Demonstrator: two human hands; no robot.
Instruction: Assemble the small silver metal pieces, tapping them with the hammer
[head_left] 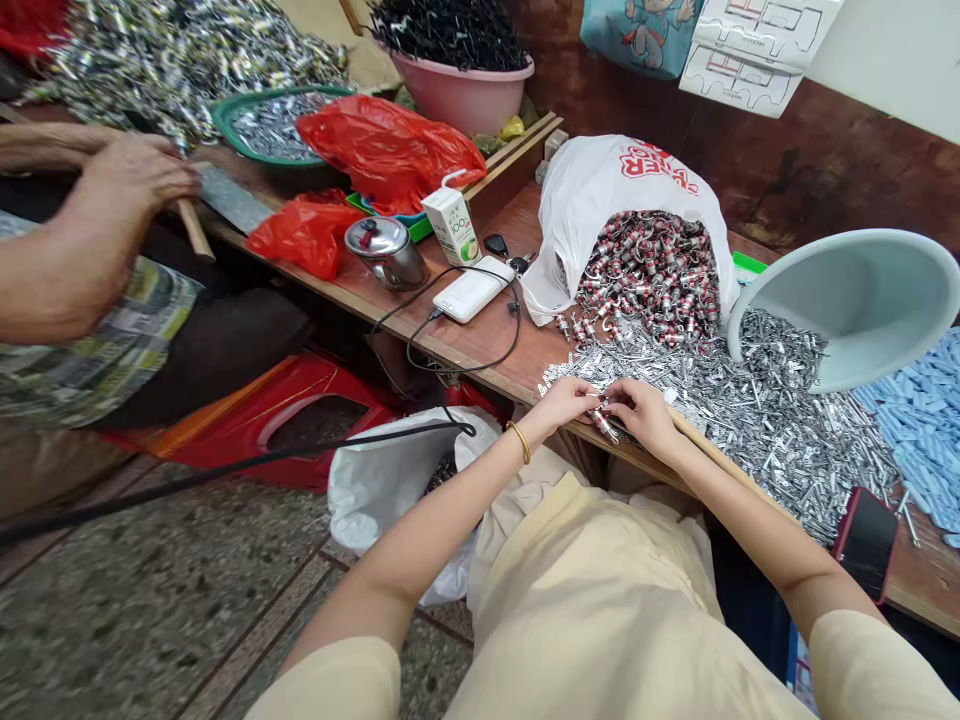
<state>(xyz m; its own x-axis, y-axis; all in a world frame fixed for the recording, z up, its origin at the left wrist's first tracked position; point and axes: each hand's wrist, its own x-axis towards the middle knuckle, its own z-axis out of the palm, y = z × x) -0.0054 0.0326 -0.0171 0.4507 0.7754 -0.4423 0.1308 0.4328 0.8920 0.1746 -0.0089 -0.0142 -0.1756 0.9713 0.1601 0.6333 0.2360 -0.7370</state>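
Observation:
My left hand (568, 402) and my right hand (639, 410) meet at the table's front edge, fingers closed in pinches. Between them is a small red and silver metal part (604, 426), which hangs just below the fingertips. Thin metal shows at the left fingertips; its exact shape is too small to tell. Right behind the hands spreads a pile of small silver metal pieces (757, 420). A white plastic bag (574, 190) lies on its side, spilling many red and silver parts (660, 280) toward the pile.
A tilted grey tub (885, 300), blue pieces (922, 420) and a phone (866, 545) are at the right. Left of the bag lie a white power bank with cable (474, 290), a drink carton (451, 225) and a metal cup (386, 252). Another person's hands (139, 175) hold a tool at far left.

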